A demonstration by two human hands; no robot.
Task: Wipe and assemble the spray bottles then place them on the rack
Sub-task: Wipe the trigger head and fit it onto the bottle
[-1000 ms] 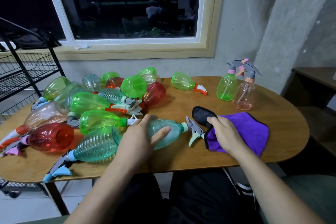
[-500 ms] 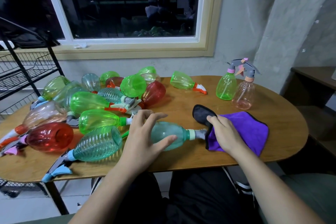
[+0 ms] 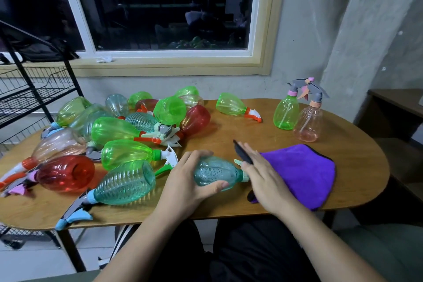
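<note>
Spanning the scene, a wooden counter is loaded with everything, and a black wire rack is seen far to the left of the left grip. A heap of lying spray bottles is piled just left of and beyond that grip. A purple cloth is spread under and to the right of the right grip, whose straight fingers are laid flat on the cloth's edge, with nothing clasped. An upright green bottle and an upright pink bottle are stood well beyond it. A teal bottle, laid on its side between both grips, is clasped by the left grip's curled fingers and thumb. Its neck end is hidden behind the right grip's fingers.
</note>
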